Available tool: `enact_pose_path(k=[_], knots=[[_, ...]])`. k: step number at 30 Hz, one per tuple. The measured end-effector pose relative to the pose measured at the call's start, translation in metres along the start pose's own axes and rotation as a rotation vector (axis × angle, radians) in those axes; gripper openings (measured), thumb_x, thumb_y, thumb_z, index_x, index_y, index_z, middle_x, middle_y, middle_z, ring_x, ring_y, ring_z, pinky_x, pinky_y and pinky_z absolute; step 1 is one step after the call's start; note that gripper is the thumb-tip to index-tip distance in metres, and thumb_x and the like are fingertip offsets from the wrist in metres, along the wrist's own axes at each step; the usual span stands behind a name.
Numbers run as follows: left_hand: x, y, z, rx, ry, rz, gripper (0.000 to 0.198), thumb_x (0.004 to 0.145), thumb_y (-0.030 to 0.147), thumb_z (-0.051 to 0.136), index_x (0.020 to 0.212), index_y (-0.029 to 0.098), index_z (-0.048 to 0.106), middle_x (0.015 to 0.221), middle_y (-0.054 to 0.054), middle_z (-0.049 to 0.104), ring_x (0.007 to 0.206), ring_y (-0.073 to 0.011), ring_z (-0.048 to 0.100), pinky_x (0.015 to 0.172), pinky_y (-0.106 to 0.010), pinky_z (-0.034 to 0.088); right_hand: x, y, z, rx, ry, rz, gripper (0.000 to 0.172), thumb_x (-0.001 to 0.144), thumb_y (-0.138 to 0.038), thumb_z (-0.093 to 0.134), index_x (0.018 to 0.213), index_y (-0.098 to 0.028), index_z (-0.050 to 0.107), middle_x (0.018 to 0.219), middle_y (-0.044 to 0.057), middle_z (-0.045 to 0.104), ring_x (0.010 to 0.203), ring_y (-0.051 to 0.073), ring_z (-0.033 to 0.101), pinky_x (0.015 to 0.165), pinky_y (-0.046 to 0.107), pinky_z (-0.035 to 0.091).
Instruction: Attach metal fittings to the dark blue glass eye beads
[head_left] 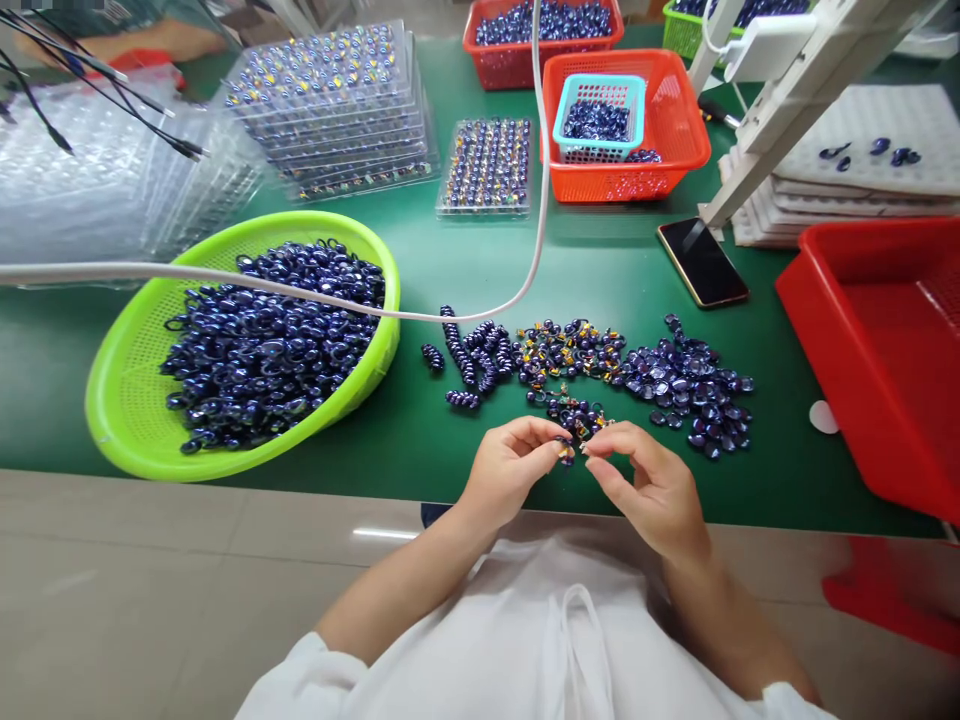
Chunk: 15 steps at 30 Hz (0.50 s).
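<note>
Between thumb and fingers, my left hand (508, 468) pinches a small shiny dark-blue piece with a yellow part (565, 452). My right hand (654, 488) is closed in a pinch just to its right, the fingertips around a tiny bit too small to name. Right beyond my fingertips lies a heap of blue pieces with yellow parts (570, 350). Left of that heap are rows of nested dark-blue ring-like pieces (487, 350). To its right, loose glossy dark-blue caps (686, 380) are spread on the green table (360, 440).
A lime-green basket (112, 420) full of dark-blue pieces stands left, crossed by a white cable (330, 300). Behind are stacked clear trays (352, 130), a single filled tray (486, 165) and a red basket (622, 185). A phone (703, 262) and a red bin (862, 370) are right.
</note>
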<state>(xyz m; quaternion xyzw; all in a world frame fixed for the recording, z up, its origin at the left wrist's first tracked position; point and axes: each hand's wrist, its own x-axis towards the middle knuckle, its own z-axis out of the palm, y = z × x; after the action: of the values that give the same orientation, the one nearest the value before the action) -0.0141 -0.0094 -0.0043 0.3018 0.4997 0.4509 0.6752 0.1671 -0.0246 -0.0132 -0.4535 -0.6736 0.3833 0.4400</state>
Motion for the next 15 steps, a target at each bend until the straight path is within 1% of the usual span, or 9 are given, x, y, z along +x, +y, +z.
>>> enact_pose_path(k=[2, 5, 8, 11, 13, 15], knots=[[-0.0002, 0.0021, 0.0021, -0.001, -0.008, -0.002, 0.010, 0.064, 0.019, 0.078, 0.073, 0.014, 0.075, 0.064, 0.000, 0.069, 0.055, -0.0090, 0.056, 0.055, -0.021, 0.043, 0.0026, -0.0016, 0.0000, -0.031, -0.009, -0.080, 0.020, 0.089, -0.014, 0.067, 0.103, -0.027, 0.066, 0.097, 0.001, 0.068, 0.091, 0.016, 0.066, 0.086, 0.031, 0.053], [-0.0014, 0.0048, 0.0060, 0.031, -0.015, -0.003, 0.009, 0.066, 0.020, 0.077, 0.074, 0.015, 0.075, 0.065, -0.001, 0.071, 0.056, -0.0097, 0.057, 0.057, -0.021, 0.046, 0.0062, -0.0028, 0.0019, -0.088, -0.012, -0.192, 0.028, 0.086, -0.008, 0.068, 0.107, -0.027, 0.065, 0.100, 0.002, 0.067, 0.090, 0.016, 0.066, 0.083, 0.030, 0.054], [-0.0026, 0.0056, 0.0093, 0.106, -0.023, 0.015, 0.009, 0.070, 0.019, 0.074, 0.077, 0.014, 0.076, 0.070, -0.002, 0.073, 0.061, -0.0109, 0.060, 0.061, -0.022, 0.048, 0.0080, -0.0031, 0.0054, -0.169, 0.017, -0.268, 0.028, 0.086, -0.004, 0.066, 0.104, -0.026, 0.063, 0.097, 0.002, 0.065, 0.088, 0.016, 0.064, 0.083, 0.031, 0.054], [-0.0040, 0.0048, 0.0093, 0.193, -0.051, 0.035, 0.013, 0.075, 0.020, 0.072, 0.085, 0.014, 0.077, 0.080, -0.005, 0.076, 0.069, -0.0142, 0.065, 0.066, -0.024, 0.051, 0.0078, -0.0041, 0.0073, -0.203, 0.043, -0.238, 0.023, 0.087, -0.005, 0.064, 0.100, -0.024, 0.061, 0.092, 0.002, 0.064, 0.087, 0.016, 0.063, 0.082, 0.031, 0.052], [-0.0056, 0.0036, 0.0076, 0.254, -0.093, 0.049, 0.019, 0.080, 0.023, 0.069, 0.094, 0.013, 0.077, 0.088, -0.008, 0.078, 0.075, -0.0170, 0.068, 0.069, -0.026, 0.053, 0.0073, -0.0053, 0.0063, -0.191, 0.041, -0.166, 0.018, 0.089, -0.007, 0.062, 0.096, -0.024, 0.060, 0.088, 0.000, 0.063, 0.085, 0.015, 0.062, 0.080, 0.030, 0.051], [-0.0077, 0.0021, 0.0053, 0.328, -0.128, 0.095, 0.023, 0.085, 0.024, 0.065, 0.102, 0.013, 0.076, 0.096, -0.011, 0.078, 0.080, -0.0191, 0.069, 0.072, -0.029, 0.055, 0.0070, -0.0064, 0.0036, -0.159, 0.023, -0.063, 0.012, 0.091, -0.012, 0.062, 0.092, -0.024, 0.060, 0.086, 0.000, 0.062, 0.082, 0.014, 0.061, 0.077, 0.028, 0.049]])
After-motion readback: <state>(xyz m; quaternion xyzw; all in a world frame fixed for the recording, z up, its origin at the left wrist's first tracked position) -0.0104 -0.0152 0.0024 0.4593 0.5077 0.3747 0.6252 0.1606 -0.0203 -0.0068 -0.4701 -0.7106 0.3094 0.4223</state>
